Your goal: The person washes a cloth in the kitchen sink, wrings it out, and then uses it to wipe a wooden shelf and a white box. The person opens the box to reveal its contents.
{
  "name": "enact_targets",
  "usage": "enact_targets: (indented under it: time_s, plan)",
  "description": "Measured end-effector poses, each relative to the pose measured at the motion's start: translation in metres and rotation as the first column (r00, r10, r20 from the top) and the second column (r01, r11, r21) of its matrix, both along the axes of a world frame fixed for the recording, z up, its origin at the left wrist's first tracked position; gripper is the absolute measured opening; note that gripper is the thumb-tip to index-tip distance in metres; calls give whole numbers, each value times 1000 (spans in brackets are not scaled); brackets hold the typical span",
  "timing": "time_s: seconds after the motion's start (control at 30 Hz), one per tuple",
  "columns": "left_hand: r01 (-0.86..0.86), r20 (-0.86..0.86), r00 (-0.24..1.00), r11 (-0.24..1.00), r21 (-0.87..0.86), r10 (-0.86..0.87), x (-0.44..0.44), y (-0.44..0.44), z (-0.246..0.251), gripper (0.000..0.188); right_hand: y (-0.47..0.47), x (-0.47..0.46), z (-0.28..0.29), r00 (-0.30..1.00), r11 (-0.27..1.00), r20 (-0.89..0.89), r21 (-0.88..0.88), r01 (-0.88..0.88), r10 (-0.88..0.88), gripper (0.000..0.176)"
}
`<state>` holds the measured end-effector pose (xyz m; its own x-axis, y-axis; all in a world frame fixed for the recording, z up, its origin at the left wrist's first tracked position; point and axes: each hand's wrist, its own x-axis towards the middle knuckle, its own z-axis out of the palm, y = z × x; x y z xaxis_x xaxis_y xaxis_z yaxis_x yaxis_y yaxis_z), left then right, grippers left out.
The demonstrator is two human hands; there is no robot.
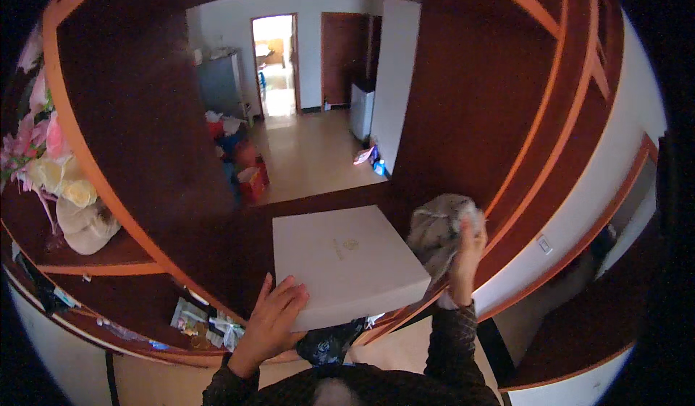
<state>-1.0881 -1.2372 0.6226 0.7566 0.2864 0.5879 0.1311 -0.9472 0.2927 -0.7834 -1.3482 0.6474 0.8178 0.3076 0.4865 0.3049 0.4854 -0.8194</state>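
Note:
A pale, square lidded box (347, 265) with a small emblem and writing on its lid lies on the dark wooden shelf (244, 243) in front of me. My left hand (277, 313) rests on the box's near left corner, fingers spread over the lid's edge. To the right of the box, my right hand (469, 248) grips a crumpled grey-beige cloth (437, 232), which hangs down beside the box's right edge.
Orange-edged wooden uprights (529, 156) rise on both sides. At left, artificial flowers stand in a beige vase (87, 226). Small packets (190, 319) lie on the lower left shelf. Beyond the opening are a tiled floor (304, 150), red bags (252, 180) and a doorway.

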Motion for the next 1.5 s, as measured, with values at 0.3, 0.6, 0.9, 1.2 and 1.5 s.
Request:
enact_targets:
  time_s: [0.3,0.6,0.9,1.2,1.5]
  plan:
    - [-193,74,977,978,-85,199,-19,-9,-72,44,12,-67,15,251,504,445,-818,-277,860,35]
    - [-153,102,983,988,-25,155,-19,-9,-67,43,107,-11,-17,386,256,248,-966,33,888,44]
    - [-261,85,959,960,-106,270,-11,-18,-66,50,107,69,-63,759,596,605,-708,378,238,27]
    - [189,273,898,257,-948,345,-40,-47,-78,76,78,-50,85,424,767,652,-608,-205,629,23]
    - [206,305,864,271,-940,400,-2,-44,-90,45,120,-119,-5,-313,602,555,-795,71,770,49]
